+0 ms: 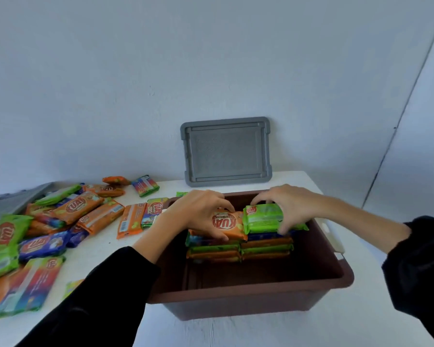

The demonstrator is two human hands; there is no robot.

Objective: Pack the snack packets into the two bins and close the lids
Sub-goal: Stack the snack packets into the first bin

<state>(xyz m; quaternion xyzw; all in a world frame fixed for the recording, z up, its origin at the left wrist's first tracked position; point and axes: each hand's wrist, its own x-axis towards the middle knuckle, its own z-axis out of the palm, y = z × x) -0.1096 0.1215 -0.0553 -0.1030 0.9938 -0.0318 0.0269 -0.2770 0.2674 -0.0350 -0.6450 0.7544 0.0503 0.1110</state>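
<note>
Left hand (201,214) curls over an orange packet (227,225) and right hand (286,206) pinches a green packet (262,219), both lying long axis left-right atop two stacks (213,247) at the brown bin's (236,306) far end; lower packets (266,247) show edges only.

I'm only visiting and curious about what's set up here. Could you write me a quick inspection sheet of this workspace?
Surface: white table.
Job's things: brown bin, lid off, two stacks of packets at its far side; grey lid propped upright against the wall; loose snack packets spread on the table at left.
Clutter: grey ribbed plastic piece at the left edge, partly hidden.
Hands: left hand holds an orange packet on the left stack; right hand grips a green packet on the right stack.
Cables: nothing seen.
Surroundings: pale wall.
</note>
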